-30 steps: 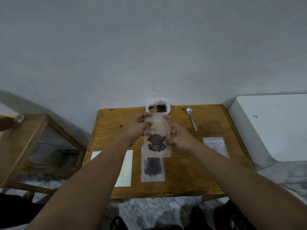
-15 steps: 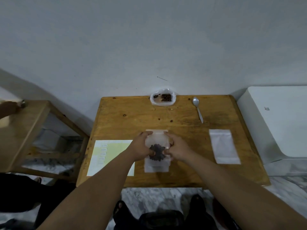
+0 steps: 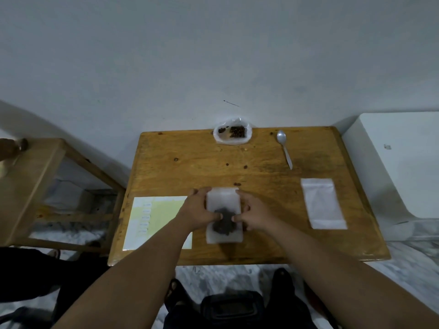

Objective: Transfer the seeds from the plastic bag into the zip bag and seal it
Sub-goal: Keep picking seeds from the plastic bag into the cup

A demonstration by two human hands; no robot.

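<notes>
A small clear zip bag (image 3: 223, 203) with a dark clump of seeds (image 3: 224, 223) in its lower half lies flat on the wooden table (image 3: 261, 167), on top of another seed-filled bag. My left hand (image 3: 199, 210) holds its left edge and my right hand (image 3: 255, 213) its right edge, with thumbs near the seeds. The crumpled plastic bag (image 3: 232, 133) with a few dark seeds left inside sits at the table's far edge by the wall.
A metal spoon (image 3: 284, 148) lies at the far right. An empty zip bag (image 3: 323, 203) rests flat to the right. A yellow and white paper sheet (image 3: 152, 219) lies at the left. A wooden stool (image 3: 31, 184) stands left, a white appliance (image 3: 399, 167) right.
Both hands have lowered the seed-filled zip bag from in front of the plastic bag down onto the table, over the other filled bag. My head has tilted down.
</notes>
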